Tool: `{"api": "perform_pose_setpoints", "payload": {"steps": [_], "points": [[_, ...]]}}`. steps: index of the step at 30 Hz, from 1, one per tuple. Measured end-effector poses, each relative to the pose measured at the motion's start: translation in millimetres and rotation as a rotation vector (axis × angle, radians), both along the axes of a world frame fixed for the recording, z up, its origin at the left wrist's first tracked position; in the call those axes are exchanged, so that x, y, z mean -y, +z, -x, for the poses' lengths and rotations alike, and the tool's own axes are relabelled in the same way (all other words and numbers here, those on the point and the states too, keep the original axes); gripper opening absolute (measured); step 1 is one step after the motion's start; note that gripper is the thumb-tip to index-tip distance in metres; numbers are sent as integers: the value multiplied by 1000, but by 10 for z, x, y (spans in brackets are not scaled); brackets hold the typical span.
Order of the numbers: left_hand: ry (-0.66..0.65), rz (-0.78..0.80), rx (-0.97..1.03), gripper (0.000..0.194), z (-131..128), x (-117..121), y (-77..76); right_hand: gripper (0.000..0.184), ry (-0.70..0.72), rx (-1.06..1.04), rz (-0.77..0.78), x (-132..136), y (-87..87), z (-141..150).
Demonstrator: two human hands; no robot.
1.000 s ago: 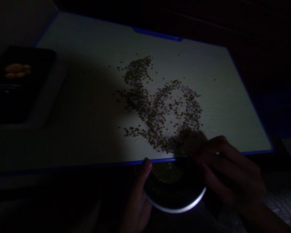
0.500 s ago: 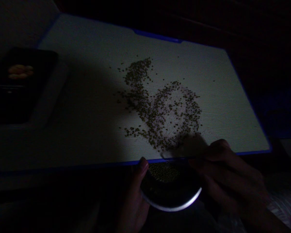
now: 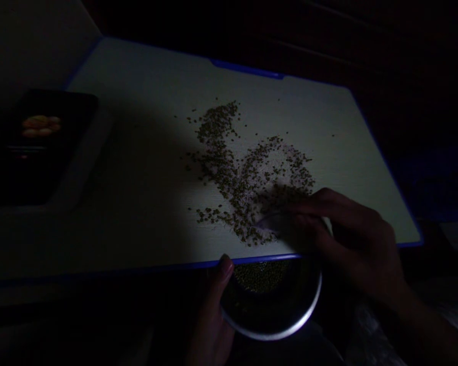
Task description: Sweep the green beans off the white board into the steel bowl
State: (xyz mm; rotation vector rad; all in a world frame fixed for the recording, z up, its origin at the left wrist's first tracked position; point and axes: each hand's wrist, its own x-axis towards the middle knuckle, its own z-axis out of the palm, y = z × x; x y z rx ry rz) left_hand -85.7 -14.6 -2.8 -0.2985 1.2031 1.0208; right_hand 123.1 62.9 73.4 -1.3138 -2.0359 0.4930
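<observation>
My left hand (image 3: 216, 305) is closed on the left rim of a round bowl (image 3: 277, 333) with a shiny metal edge, its thumb up by the board's front edge. Small green mung beans (image 3: 261, 277) lie inside the bowl, just under that edge. More mung beans (image 3: 217, 122) are scattered over the pale, blue-edged board (image 3: 145, 101), mixed with whitish bits. Over the front of this spread, my right hand (image 3: 343, 229) is closed around a thin, curved-edged piece (image 3: 270, 222) that touches the beans. Darkness hides what kind of piece it is.
A dark phone-like device (image 3: 41, 152) with a lit picture on its screen rests on a thicker block at the board's left. Behind the board is a dark surface (image 3: 328, 40). A pale wall (image 3: 34, 40) stands at the far left.
My right hand has moved up and away from the bowl's rim onto the board, carrying the thin piece into the beans. My left hand still holds the bowl. The view has shifted slightly.
</observation>
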Motion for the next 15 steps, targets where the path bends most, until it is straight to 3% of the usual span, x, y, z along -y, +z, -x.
{"api": "perform_pose_setpoints", "payload": {"steps": [4,10,15], "points": [[-13,8,7,88,-13,-37,37,23,106,15,43,9,2,96],[-1,-22,-17,92,-1,-10,7,16,-133,-70,140,-347,-59,-62],[-26,-26,-20,89,31,66,-84,17,-283,-94,56,-623,-59,-351]]}}
